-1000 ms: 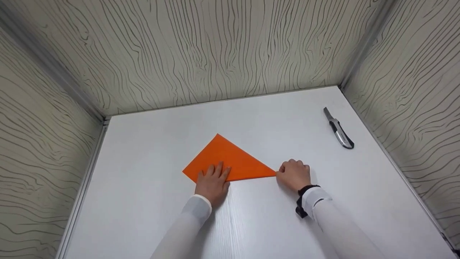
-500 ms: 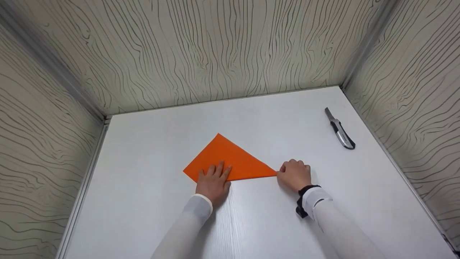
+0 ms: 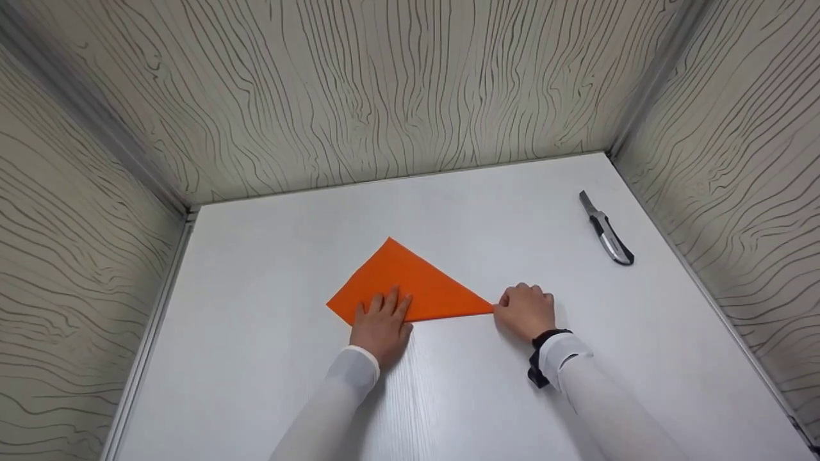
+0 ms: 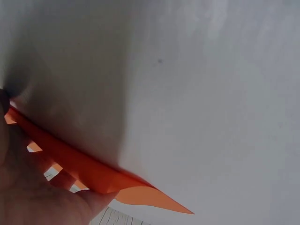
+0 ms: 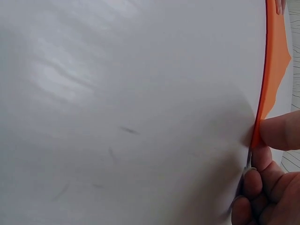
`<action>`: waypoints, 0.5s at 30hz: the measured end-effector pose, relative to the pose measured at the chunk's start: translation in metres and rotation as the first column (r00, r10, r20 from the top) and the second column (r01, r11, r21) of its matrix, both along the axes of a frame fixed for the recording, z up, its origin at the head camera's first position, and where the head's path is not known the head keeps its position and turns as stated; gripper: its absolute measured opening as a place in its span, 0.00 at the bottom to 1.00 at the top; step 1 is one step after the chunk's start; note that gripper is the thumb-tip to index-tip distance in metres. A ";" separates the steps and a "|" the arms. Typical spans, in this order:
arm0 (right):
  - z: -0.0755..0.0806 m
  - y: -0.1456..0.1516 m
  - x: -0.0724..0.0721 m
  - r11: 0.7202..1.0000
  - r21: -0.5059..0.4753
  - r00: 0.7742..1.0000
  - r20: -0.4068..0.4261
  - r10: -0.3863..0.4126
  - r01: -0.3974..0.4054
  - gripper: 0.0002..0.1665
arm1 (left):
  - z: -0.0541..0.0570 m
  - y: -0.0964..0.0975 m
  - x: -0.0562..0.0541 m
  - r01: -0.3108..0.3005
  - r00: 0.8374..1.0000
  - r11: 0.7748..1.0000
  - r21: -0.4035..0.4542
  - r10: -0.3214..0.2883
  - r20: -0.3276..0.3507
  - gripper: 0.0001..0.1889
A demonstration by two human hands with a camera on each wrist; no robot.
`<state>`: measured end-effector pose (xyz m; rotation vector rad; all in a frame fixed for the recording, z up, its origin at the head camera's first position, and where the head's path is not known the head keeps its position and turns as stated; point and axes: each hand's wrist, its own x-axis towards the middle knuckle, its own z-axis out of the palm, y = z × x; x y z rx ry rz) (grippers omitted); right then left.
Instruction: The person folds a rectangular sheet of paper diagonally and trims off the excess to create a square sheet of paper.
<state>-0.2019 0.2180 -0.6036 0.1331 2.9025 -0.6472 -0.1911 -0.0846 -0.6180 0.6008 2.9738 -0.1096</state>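
Note:
A folded sheet of orange paper (image 3: 426, 288) lies on the white table, one corner pointing to the far side and a long, narrow corner to the right. My left hand (image 3: 381, 326) rests on its near left part, fingers spread and fairly straight. In the left wrist view, that hand (image 4: 42, 192) lies over the orange paper (image 4: 89, 171), whose edge lifts a little. My right hand (image 3: 525, 312) pinches the narrow right corner. The right wrist view has its thumb (image 5: 281, 132) against a finger, with the tip of the orange paper (image 5: 272, 79) between them.
A box cutter (image 3: 607, 234) with a silver and black handle lies at the table's far right, its blade end pointing away. Wood-patterned panels (image 3: 397, 89) enclose the white table (image 3: 256, 256) at the back and both sides.
Both hands stay in place on the orange paper. Its upper left edge, straight before, now bows slightly.

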 end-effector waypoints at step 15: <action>-0.007 -0.011 0.007 0.998 0.034 0.980 -0.188 0.058 -0.052 0.05 | 0.001 0.001 0.001 -0.022 1.000 1.000 -0.002 0.022 0.013 0.34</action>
